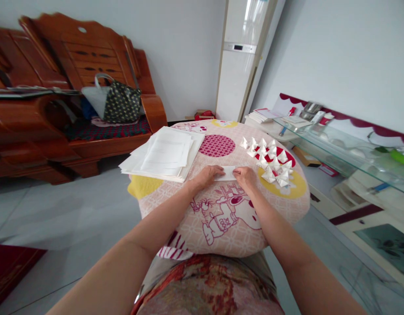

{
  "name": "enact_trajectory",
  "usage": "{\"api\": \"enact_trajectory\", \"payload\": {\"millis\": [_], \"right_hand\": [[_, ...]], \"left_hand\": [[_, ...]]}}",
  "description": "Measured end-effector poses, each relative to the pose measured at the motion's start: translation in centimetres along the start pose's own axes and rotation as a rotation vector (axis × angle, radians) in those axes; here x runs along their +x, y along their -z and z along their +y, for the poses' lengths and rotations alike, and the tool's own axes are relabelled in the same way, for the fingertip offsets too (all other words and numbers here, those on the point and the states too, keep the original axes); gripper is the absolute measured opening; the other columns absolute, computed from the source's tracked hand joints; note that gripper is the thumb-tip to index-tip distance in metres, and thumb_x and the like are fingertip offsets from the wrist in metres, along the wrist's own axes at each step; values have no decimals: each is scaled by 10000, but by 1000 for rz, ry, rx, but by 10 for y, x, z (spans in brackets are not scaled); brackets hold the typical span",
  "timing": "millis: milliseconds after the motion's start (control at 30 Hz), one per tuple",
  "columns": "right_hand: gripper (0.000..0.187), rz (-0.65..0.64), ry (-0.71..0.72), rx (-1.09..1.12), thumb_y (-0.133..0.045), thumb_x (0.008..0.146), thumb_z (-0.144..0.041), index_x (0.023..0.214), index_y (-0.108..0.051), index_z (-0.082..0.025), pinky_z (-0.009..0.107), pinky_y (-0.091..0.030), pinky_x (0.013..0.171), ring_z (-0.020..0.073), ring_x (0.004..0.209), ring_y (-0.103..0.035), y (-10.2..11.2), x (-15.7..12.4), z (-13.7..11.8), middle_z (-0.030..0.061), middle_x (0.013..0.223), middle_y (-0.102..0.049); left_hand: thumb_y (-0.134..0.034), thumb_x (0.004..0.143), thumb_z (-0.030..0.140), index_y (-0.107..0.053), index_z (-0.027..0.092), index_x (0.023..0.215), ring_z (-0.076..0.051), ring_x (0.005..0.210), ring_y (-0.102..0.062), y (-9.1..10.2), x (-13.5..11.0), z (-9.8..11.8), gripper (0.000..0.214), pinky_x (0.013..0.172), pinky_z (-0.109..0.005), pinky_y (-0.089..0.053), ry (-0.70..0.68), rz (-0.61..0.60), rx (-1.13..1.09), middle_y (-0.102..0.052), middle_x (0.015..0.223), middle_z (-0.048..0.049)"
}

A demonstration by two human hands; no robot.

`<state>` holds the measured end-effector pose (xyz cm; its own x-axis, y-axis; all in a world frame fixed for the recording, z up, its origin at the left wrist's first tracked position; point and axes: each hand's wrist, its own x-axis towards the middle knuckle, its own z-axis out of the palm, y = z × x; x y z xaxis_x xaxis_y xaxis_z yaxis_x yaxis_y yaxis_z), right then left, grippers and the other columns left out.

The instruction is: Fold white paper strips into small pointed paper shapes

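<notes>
A folded strip of white paper lies flat on the patterned tablecloth in front of me. At its left end, my left hand pinches the paper with closed fingers. My right hand grips the opposite end, its fingers curled on the edge. To the left is a loose stack of white sheets, some with faint printed lines. Several small folded white paper shapes with pointed tips stand grouped in rows beyond my right hand.
The round table's pink cloth carries cartoon prints. A glass-topped cabinet with papers and cups stands close on the right. On the left, a wooden bench holds a dark patterned bag. A tall white air conditioner stands behind.
</notes>
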<state>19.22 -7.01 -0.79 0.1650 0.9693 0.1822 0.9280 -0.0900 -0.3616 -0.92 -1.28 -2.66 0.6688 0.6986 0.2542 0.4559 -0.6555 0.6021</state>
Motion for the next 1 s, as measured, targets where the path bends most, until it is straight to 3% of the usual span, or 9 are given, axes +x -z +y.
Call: {"api": "enact_trajectory", "payload": {"millis": [133,267,367,467,567,700,1000], "right_hand": [[259,-33,33,-120,-577,963,-285,954,-833,-245,295,-446,702,241,873,-718,4,-5,-2,107,923,-797],[264,13,44,-177,-545,974,-233,918,-801,-202,300,-423,716,239,863,-695,11,-8,-8,138,924,-773],[261,149,149,-61,-515,967,-178,954,-776,-169,298,-430,769,239,911,-678,12,-11,-19,148,993,-757],[252,93,270,78,-532,921,-137,907,-779,-180,280,-445,796,228,921,-679,7,-11,-28,117,959,-765],[220,-42,176,103,-585,842,-120,847,-792,-194,278,-464,749,229,844,-695,-1,-9,-28,88,864,-781],[186,-126,52,156,-627,792,-151,824,-803,-203,260,-466,700,206,784,-701,-5,-7,-19,48,816,-787],[171,-161,-30,104,-667,752,-157,828,-816,-193,245,-428,637,185,753,-696,5,-8,-18,46,754,-767]], "left_hand": [[-564,894,75,-785,217,1147,-226,1236,-660,-7,0,9,365,1121,-341,-469,74,2,110,-691,1348,-82],[-641,903,197,-768,245,1211,-252,1261,-641,-12,0,20,337,1142,-350,-460,126,-16,196,-662,1395,-66],[-662,892,218,-767,243,1215,-252,1265,-636,-13,1,22,340,1149,-351,-457,137,0,202,-662,1395,-68],[-659,881,191,-782,251,1177,-251,1255,-642,-13,1,21,326,1138,-353,-469,94,-12,200,-684,1361,-63],[-667,882,202,-775,261,1207,-256,1259,-646,-13,1,22,347,1136,-348,-474,116,-3,215,-680,1373,-60],[-691,881,244,-761,248,1245,-252,1267,-646,-14,1,24,371,1145,-325,-467,151,17,259,-667,1397,-61],[-688,870,221,-765,226,1235,-244,1260,-653,-12,1,26,373,1146,-331,-478,138,15,274,-678,1384,-64]]}}
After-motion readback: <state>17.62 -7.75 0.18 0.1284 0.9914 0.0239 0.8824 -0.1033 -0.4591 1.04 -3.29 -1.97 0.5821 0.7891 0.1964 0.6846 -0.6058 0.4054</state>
